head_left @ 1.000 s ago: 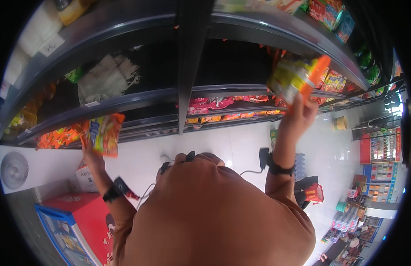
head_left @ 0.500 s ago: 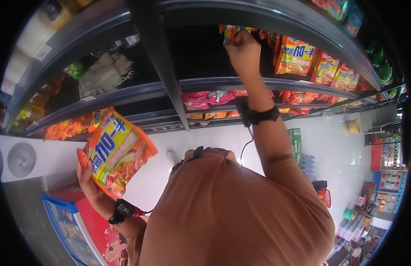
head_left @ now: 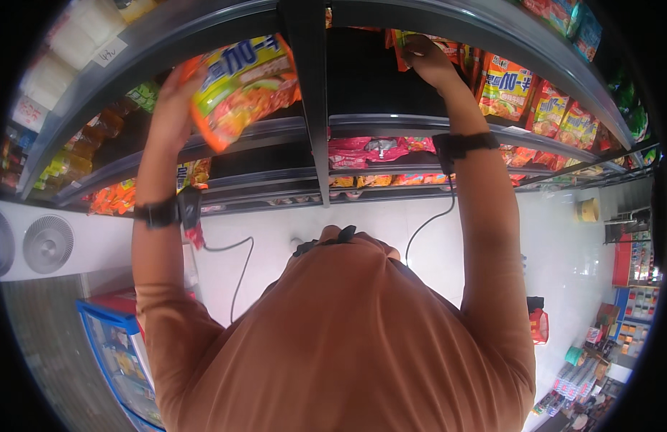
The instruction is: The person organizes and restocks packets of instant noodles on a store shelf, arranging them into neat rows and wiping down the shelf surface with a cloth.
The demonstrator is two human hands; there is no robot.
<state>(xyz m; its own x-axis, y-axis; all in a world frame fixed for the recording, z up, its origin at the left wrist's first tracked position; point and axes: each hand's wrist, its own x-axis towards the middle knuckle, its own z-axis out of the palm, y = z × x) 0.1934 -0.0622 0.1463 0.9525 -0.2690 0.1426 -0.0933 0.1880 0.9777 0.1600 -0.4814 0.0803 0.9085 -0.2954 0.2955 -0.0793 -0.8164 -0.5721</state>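
Note:
My left hand (head_left: pixel 176 104) grips an orange instant noodle packet (head_left: pixel 248 90) by its left edge, holding it up in front of the left shelf bay, close to the dark upright post. The packet's printed front shows a bowl of noodles; slight motion blur softens it. High on the shelf right of the post, my right hand (head_left: pixel 428 61) has its fingers curled at the edge of a standing orange noodle packet (head_left: pixel 399 49), pinching it. Its fingertips are partly hidden. Further right along this shelf stands a row of similar orange noodle packets (head_left: pixel 505 88).
The dark upright post (head_left: pixel 304 101) parts the two shelf bays. Lower shelves hold pink packets (head_left: pixel 380 150). Bottles (head_left: pixel 103 128) stand at the far left. A white unit with round fans (head_left: pixel 49 243) and a blue-framed display fridge (head_left: pixel 106 338) are at my left. Thin cables hang from both wristbands.
My left hand has raised the noodle packet from low at the left up to the shelf front. My right hand stays at the shelf packets. The view has shifted leftward.

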